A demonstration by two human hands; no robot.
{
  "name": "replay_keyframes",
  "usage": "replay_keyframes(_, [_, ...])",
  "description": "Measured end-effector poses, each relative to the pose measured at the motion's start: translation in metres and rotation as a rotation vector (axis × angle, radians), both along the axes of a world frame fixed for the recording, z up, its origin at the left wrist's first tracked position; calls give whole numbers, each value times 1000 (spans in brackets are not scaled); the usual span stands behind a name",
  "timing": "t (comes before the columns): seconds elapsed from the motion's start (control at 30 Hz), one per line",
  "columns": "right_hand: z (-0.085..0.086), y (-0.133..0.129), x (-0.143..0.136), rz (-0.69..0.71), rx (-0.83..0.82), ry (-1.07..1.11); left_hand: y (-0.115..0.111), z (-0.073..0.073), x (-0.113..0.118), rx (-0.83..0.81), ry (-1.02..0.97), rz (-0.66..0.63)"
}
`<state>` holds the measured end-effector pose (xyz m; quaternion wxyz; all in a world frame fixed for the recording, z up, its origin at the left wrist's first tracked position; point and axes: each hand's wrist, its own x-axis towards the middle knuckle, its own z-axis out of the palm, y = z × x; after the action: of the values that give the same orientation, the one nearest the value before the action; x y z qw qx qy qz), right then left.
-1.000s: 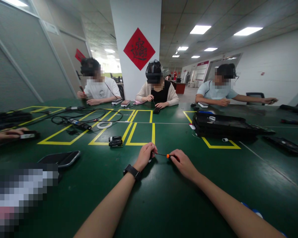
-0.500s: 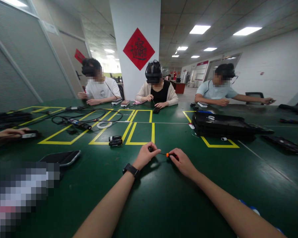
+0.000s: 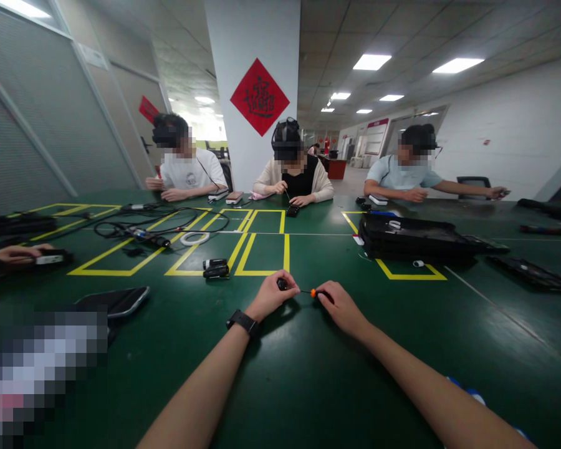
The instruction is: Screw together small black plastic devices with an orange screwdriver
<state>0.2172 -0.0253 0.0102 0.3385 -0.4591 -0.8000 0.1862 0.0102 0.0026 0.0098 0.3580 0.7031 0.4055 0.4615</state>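
My right hand is closed around the dark handle of a screwdriver. An orange collar and a thin shaft show past my fingertips, the shaft pointing left. In my left hand, thumb and fingers pinch a small black rounded part, its exact kind too small to make out. The shaft's tip reaches my left fingertips; whether it touches the part is hidden. Both hands are just above the green table. A black watch sits on my left wrist. Beyond my left hand lie black cylindrical items.
Black cases are stacked at the right. Cables and a white ring lie at the left among yellow tape outlines. Three people in headsets sit opposite. Another person's hand holds a black device at the left edge.
The view has shifted slightly. My hands keep the same hold on the screwdriver and the small black part, with little visible movement.
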Motion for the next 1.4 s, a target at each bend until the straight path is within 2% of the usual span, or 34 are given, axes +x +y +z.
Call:
replay_keyframes(0.07, [2, 3, 0, -1, -37, 23, 0, -1, 0, 4, -9, 14])
replay_keyframes(0.23, [10, 19, -1, 77, -249, 90, 1, -4, -1, 23, -9, 54])
replay_keyframes(0.3, [11, 23, -2, 54, -272, 62, 2, -5, -1, 10, -21, 37])
replay_keyframes(0.37, [9, 24, -4, 21, -225, 11, 1, -5, -1, -8, -44, 6])
replay_keyframes(0.47, [2, 17, -7, -17, -71, -25, 1, -4, -1, -21, -68, -27])
replay_keyframes(0.57, [-3, 8, -9, -35, 32, -6, 1, -5, -1, -7, -60, 24])
replay_keyframes(0.67, [-3, 3, -9, -12, 30, 43, 2, -6, -1, 5, -48, 61])
replay_keyframes(0.9, [0, 6, -4, 2, -5, 55, 3, -7, -1, -29, -98, -5])
replay_keyframes(1.13, [1, 2, -4, 30, -5, 73, 3, -7, -1, 7, -47, 55])
replay_keyframes(1.4, [-2, 7, -3, 27, -22, 66, -1, -4, -1, -8, -58, 8])
